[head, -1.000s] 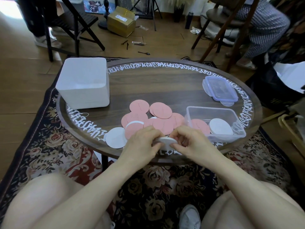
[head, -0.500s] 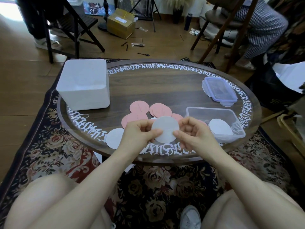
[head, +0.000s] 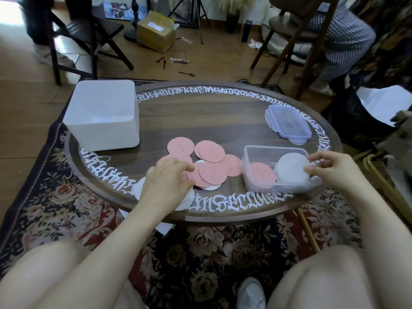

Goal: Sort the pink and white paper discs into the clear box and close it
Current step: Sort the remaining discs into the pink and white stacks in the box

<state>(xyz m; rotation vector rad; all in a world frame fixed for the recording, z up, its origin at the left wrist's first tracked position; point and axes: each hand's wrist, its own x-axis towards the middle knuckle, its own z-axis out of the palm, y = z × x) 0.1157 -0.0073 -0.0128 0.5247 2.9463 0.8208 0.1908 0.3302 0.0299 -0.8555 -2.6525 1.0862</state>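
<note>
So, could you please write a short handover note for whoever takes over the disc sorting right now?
Left hand: open, fingers resting on the loose pile of pink round paper discs on the dark oval wooden table.
Right hand: pinching the top white round paper disc at the clear plastic box.
Done: a pink stack and a white stack sit side by side in the box.
Left: sort the remaining loose discs, then fit the clear blue-rimmed lid, which lies behind the box.

Right hand [head: 336, 170] holds a white disc [head: 292, 167] over the clear box [head: 263, 184], left hand [head: 166, 186] on pink discs [head: 210, 172]
</note>
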